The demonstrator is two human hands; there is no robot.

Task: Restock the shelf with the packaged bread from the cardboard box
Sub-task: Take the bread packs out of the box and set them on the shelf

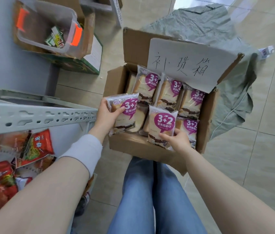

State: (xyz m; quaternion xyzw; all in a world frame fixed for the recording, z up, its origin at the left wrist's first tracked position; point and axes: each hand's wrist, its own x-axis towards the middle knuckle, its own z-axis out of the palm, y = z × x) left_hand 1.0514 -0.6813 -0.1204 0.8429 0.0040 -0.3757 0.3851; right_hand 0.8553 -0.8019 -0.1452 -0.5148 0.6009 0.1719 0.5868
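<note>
Left hand (107, 112) clamped on a bread pack (125, 114) above the cardboard box (128, 146), right hand (178, 139) gripping another pack (161, 125) inside, shelf (37, 115) just left

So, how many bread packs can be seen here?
6 clearly: one in the left hand, one under the right hand, three in the box's back row, one right. More lie partly hidden underneath.

Purple-and-white bread packs (146, 82), brown cardboard box (134, 146)
</note>
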